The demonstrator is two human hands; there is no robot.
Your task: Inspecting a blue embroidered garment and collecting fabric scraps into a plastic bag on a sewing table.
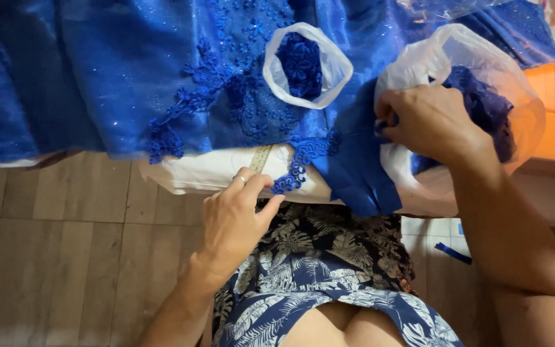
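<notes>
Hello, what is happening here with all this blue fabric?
A seated person works on a blue sparkly dress spread over a white-covered table edge. The left hand pinches a strip of blue lace trim at the dress edge. The right hand reaches into a clear plastic bag that holds more blue lace pieces. A smaller white bag with blue lace flowers sits open on the dress between the hands.
</notes>
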